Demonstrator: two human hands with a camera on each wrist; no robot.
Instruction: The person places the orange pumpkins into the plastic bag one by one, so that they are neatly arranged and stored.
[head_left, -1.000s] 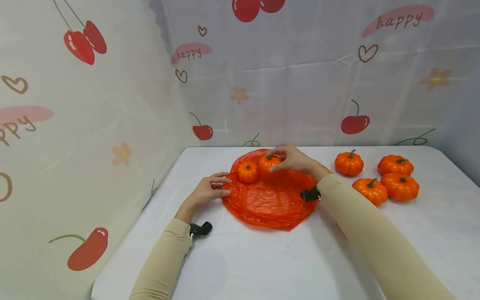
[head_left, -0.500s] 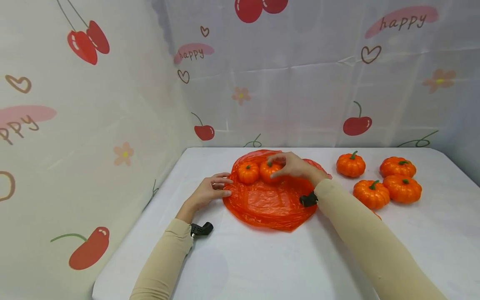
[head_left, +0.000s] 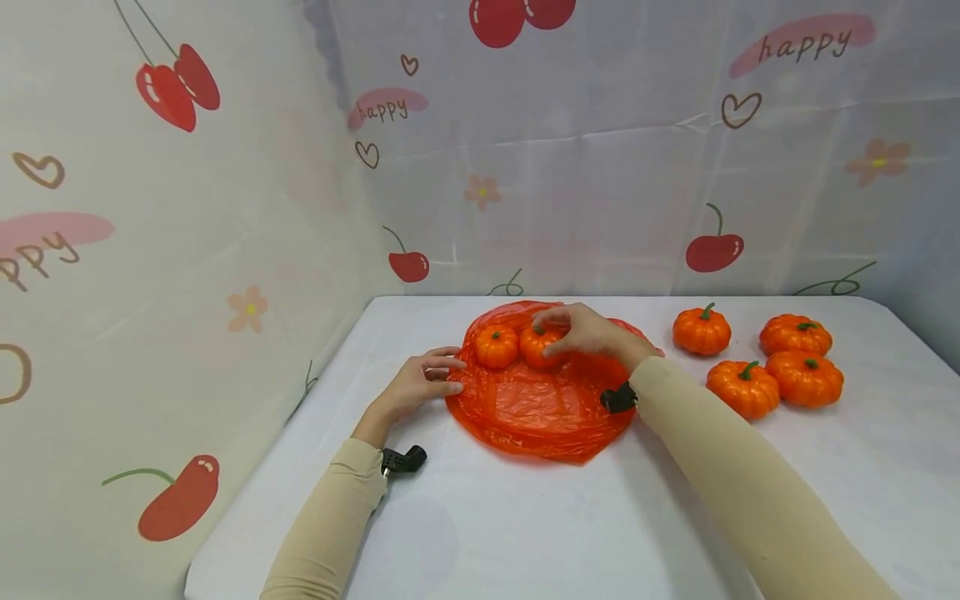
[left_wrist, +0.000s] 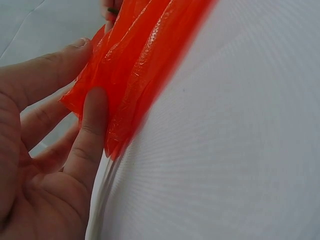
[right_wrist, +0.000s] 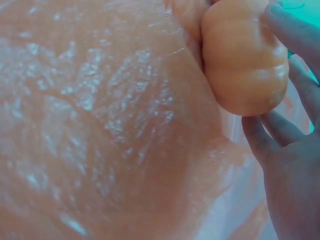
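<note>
Your right hand [head_left: 588, 330] grips one pumpkin [head_left: 534, 347], lowered now to pair with a second pumpkin [head_left: 497, 347] on red plastic [head_left: 528, 410] your relaxed left hand [head_left: 410, 382] touches.

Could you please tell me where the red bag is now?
In the head view, the red bag lies on the table, between the left hand at its left edge and four visible pumpkins to its right.
</note>
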